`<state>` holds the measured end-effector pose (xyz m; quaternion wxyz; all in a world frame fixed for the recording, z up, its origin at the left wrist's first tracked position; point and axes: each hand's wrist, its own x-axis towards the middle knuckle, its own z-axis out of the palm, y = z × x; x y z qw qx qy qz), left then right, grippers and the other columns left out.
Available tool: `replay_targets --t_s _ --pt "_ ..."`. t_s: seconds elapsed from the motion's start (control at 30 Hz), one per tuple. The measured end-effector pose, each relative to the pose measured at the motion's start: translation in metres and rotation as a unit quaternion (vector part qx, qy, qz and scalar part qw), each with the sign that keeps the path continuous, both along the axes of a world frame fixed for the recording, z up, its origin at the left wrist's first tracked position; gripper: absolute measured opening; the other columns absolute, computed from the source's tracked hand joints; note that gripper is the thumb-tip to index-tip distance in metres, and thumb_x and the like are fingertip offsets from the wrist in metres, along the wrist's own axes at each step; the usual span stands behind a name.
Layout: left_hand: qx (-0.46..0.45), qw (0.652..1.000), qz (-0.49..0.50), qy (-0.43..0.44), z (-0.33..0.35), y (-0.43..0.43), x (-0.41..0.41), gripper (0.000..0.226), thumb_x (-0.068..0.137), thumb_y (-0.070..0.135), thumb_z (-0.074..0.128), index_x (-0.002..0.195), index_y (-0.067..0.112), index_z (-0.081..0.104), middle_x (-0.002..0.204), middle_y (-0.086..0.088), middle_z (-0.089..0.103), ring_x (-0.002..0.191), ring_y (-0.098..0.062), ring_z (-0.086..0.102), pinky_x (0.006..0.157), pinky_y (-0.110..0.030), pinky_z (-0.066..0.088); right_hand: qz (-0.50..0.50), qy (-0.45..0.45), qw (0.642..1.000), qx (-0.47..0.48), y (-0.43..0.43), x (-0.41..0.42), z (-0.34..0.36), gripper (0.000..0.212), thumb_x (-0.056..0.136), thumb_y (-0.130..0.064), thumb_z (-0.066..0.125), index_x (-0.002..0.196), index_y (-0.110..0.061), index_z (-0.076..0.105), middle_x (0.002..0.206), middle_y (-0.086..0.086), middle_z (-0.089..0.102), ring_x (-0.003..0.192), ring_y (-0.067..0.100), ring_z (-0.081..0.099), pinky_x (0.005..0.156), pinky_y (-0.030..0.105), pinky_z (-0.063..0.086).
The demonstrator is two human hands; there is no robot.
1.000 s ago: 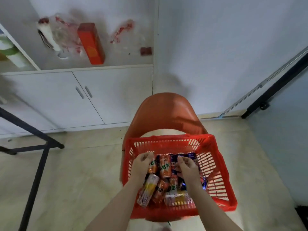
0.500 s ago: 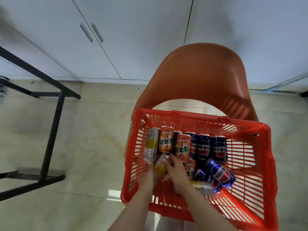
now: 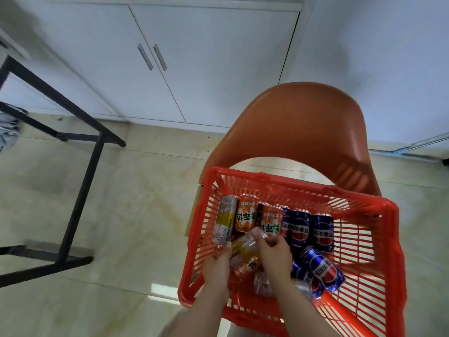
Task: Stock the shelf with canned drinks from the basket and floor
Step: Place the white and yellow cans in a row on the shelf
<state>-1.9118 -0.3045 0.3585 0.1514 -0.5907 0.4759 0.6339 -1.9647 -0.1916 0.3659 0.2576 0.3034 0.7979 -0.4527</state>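
A red plastic basket (image 3: 379, 239) sits on an orange chair (image 3: 303, 122). Inside lie several drink cans: orange ones (image 3: 245, 216), blue cola ones (image 3: 300, 227) and a silver-yellow one (image 3: 224, 221). Both my hands reach into the basket's left half. My left hand (image 3: 217, 266) curls round the near end of a tilted yellow-silver can (image 3: 243, 246). My right hand (image 3: 274, 257) grips the same can's far end from above, fingers curled over its rim. Another orange can (image 3: 246, 268) lies just below, between my hands.
A black metal frame (image 3: 80, 188) stands on the tiled floor at the left. White cabinet doors (image 3: 155, 57) with two handles fill the back. A sliding door track (image 3: 413, 144) runs at the right. Grey cloth (image 3: 7, 132) lies at the far left edge.
The view dropped from the shelf to the basket. My hands moved from the far row of cans to the near left pile and closed on the yellow-silver can, tilting it up.
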Motion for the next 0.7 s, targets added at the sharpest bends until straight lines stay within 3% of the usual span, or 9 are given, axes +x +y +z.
replay_targets --t_s 0.07,0.17,0.27,0.33,0.43,0.53,0.63,0.7 --pt "-0.005 1.000 -0.004 0.015 0.009 0.000 -0.006 0.045 0.081 0.034 0.075 0.119 0.014 0.063 0.104 -0.008 0.072 0.095 -0.029 0.068 0.090 -0.048 0.054 -0.018 -0.001 1.000 -0.006 0.008 -0.005 0.007 0.050 0.074 -0.067 0.066 0.086 -0.019 0.058 0.081 -0.001 0.068 0.076 0.017 0.065 0.070 0.036 0.053" --pt "-0.015 0.999 -0.009 0.036 0.027 -0.006 -0.018 0.020 0.088 0.011 0.068 0.106 0.004 0.064 0.095 -0.014 0.069 0.088 -0.032 0.066 0.084 -0.044 0.054 -0.070 0.020 0.993 -0.090 0.022 -0.011 0.026 0.052 0.073 -0.058 0.074 0.099 -0.015 0.060 0.094 0.006 0.068 0.081 0.023 0.068 0.070 0.038 0.058" --pt "-0.017 0.996 -0.050 0.072 0.051 -0.013 -0.028 0.024 0.088 0.016 0.070 0.102 -0.003 0.067 0.089 -0.017 0.071 0.086 -0.036 0.068 0.085 -0.050 0.055 -0.142 0.048 0.976 -0.158 0.033 -0.011 0.059 0.050 0.077 -0.043 0.078 0.111 -0.011 0.062 0.103 0.008 0.068 0.088 0.023 0.069 0.070 0.035 0.060" --pt "-0.020 0.987 -0.102 0.118 0.072 -0.017 -0.034 0.024 0.086 0.023 0.072 0.100 0.004 0.067 0.089 -0.011 0.071 0.082 -0.028 0.068 0.076 -0.040 0.056 -0.192 0.076 0.957 -0.203 0.038 -0.004 0.084 0.037 0.081 -0.033 0.077 0.103 -0.005 0.068 0.095 0.011 0.072 0.083 0.023 0.070 0.063 0.029 0.057" --pt "0.008 0.968 -0.166 0.185 0.115 -0.025 -0.045 0.028 0.080 0.022 0.077 0.102 0.008 0.068 0.091 -0.010 0.073 0.078 -0.022 0.070 0.060 -0.026 0.057 -0.243 0.117 0.928 -0.255 0.040 0.011 0.121 0.034 0.077 -0.030 0.076 0.095 -0.001 0.072 0.087 0.014 0.075 0.079 0.025 0.071 0.068 0.031 0.055" --pt "0.015 0.945 -0.216 0.247 0.151 -0.040 -0.047 0.050 0.060 0.036 0.082 0.102 0.012 0.069 0.093 -0.008 0.075 0.084 -0.024 0.070 0.082 -0.040 0.057 -0.259 0.175 0.908 -0.280 0.030 0.032 0.160 0.034 0.075 -0.034 0.075 0.084 -0.001 0.071 0.080 0.013 0.073 0.073 0.022 0.069 0.066 0.030 0.055" --pt "0.049 0.919 -0.257 0.295 0.186 -0.057 -0.048 0.065 0.060 0.039 0.087 0.111 0.005 0.066 0.092 -0.010 0.073 0.069 -0.015 0.066 0.071 -0.032 0.054 -0.268 0.226 0.887 -0.301 0.016 0.053 0.194 0.028 0.087 -0.029 0.067 0.071 -0.006 0.065 0.063 0.005 0.064 0.056 0.011 0.062 0.053 0.020 0.052" --pt "0.079 0.909 -0.269 0.308 0.213 -0.065 -0.047 0.080 0.060 0.038 0.091 0.121 -0.002 0.057 0.103 -0.016 0.069 0.080 -0.020 0.067 0.068 -0.031 0.057 -0.293 0.247 0.867 -0.319 0.006 0.066 0.216 0.025 0.089 -0.027 0.066 0.076 -0.006 0.065 0.066 0.003 0.066 0.063 0.012 0.065 0.058 0.021 0.056"
